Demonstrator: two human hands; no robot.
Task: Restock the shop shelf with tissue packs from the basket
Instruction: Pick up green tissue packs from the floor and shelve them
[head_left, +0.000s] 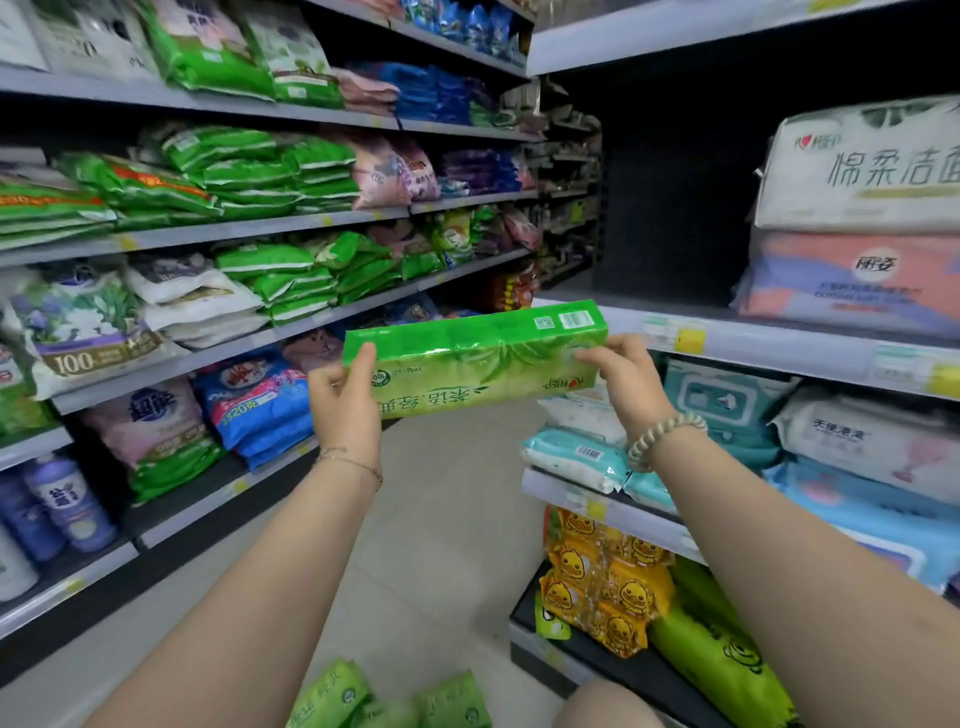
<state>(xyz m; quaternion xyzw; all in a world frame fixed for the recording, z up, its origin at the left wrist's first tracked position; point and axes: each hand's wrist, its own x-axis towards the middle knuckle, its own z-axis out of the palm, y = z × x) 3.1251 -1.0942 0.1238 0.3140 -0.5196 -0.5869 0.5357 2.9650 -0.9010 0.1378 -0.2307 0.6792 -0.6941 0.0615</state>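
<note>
the left hand (345, 387) grips one short end of a long green tissue pack (478, 358), thumb up along its face. the right hand (626, 376) pinches the other end, fingers curled over the top edge. the pack hangs level in the air between them, in front of the right-hand shelf (779, 345) and not yet on it.

to do this step well, i would hold both ends so the soft pack does not sag, and lift it over the shelf's labelled rim. it can then slide flat into the dark bare stretch left of the stacked white and pink packs (852, 234).

more green packs (332, 699) show at the bottom edge, probably in the basket, though no basket is visible. the aisle floor (441, 493) is pale tile. the left shelving (260, 231) is packed with green, white and blue bags. the lower right tiers hold wipes and yellow duck packs (608, 577).
</note>
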